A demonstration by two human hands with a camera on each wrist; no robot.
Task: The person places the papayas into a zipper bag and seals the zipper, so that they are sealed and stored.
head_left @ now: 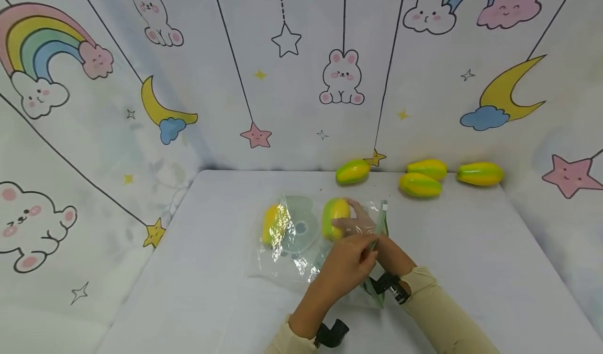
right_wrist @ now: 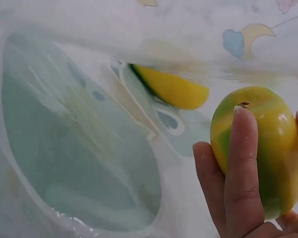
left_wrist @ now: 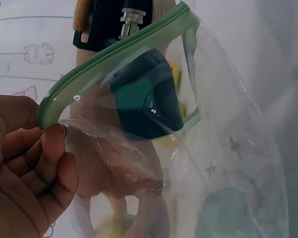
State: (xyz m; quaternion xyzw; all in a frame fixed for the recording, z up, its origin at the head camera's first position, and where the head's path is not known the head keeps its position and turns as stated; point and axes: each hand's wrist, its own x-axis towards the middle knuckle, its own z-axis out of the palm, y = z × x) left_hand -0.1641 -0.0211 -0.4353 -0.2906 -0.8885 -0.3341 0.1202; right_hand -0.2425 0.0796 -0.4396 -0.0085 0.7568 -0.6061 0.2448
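A clear zip bag (head_left: 297, 267) with a green zip edge and a pale green print lies on the white table. My left hand (head_left: 347, 264) pinches the green zip edge (left_wrist: 104, 59) of the bag's mouth between thumb and fingers. Through that mouth reaches my right hand (head_left: 360, 219), its fingers and thumb around a yellow-green papaya (right_wrist: 270, 148) inside the bag. Another papaya (head_left: 272, 224) rests in the bag's far left part, also visible in the right wrist view behind the print.
Along the table's back edge lie several more papayas: one papaya (head_left: 353, 172) left of the others, a pair with a front papaya (head_left: 421, 185), and one papaya (head_left: 480, 174) at the right. A cartoon-printed cloth (head_left: 292, 102) rises behind the white table (head_left: 188, 270).
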